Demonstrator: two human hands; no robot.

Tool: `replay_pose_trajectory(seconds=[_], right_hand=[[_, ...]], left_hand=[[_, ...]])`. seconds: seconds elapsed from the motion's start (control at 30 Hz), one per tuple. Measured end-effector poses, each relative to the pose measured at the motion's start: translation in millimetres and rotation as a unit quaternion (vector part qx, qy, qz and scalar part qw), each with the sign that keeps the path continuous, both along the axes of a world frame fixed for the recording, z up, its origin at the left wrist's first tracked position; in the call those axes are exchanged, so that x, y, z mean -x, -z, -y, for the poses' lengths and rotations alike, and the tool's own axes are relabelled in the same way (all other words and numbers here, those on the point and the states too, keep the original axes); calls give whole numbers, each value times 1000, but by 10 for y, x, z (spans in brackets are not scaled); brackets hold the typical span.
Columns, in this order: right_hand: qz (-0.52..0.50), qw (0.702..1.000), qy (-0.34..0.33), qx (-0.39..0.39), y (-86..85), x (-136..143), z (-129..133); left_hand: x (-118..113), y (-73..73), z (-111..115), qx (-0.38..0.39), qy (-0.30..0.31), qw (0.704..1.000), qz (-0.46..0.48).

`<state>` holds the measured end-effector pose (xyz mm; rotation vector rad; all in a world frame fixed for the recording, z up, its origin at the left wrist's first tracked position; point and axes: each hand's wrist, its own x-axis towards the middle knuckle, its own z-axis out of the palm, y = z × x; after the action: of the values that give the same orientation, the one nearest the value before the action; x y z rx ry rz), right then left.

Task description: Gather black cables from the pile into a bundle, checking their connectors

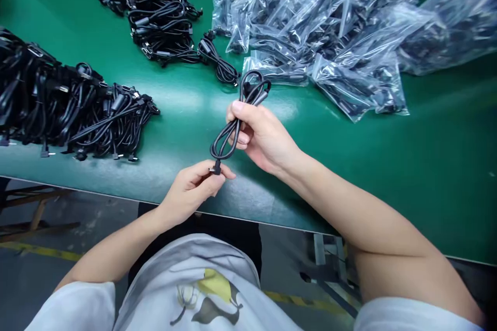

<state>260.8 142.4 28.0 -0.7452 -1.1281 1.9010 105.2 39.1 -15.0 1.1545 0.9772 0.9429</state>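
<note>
A coiled black cable (225, 139) hangs over the near part of the green table, bundled in long loops. My right hand (262, 132) pinches the middle of the bundle between thumb and fingers. At its lower end, my left hand (198, 186) holds the small angled plug (216, 167) with thumb and fingertips. Just beyond my right hand, another coiled cable (219, 61) lies on the table, touching or close to a larger pile.
Coiled black cables are heaped at the left (73, 103) and far centre-left (155, 15). Clear plastic bags with dark cables (318, 15) are piled at the back right. The green table's (438, 165) front edge runs before my body, with a wooden stool (37, 212) below left.
</note>
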Motion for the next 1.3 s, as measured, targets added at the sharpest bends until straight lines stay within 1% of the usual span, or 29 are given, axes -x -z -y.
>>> replay_pose_trajectory(seconds=[0.13, 0.2, 0.37, 0.5, 0.63, 0.87, 1.13, 1.3], right_hand=[[-13, 1000, -3, -10, 6, 23, 14], [-21, 1000, -5, -15, -4, 25, 27], [-16, 1000, -3, -1, 18, 25, 35], [-16, 1000, -7, 14, 48, 29, 22], [-31, 999, -22, 6, 34, 25, 25], [-49, 998, -38, -14, 10, 4, 65], [-48, 998, -42, -24, -6, -7, 100], [-54, 997, -50, -34, -1, 8, 95]], left_hand=[[59, 75, 28, 26, 20, 997, 70], [69, 88, 31, 39, 6, 996, 75], [62, 63, 21, 51, -23, 996, 69], [60, 53, 10, 59, -27, 996, 59], [62, 76, 6, 61, -30, 997, 41], [69, 148, 8, 23, -32, 999, 37], [52, 145, 4, 17, -38, 999, 18], [60, 170, 1, 8, -41, 999, 17]])
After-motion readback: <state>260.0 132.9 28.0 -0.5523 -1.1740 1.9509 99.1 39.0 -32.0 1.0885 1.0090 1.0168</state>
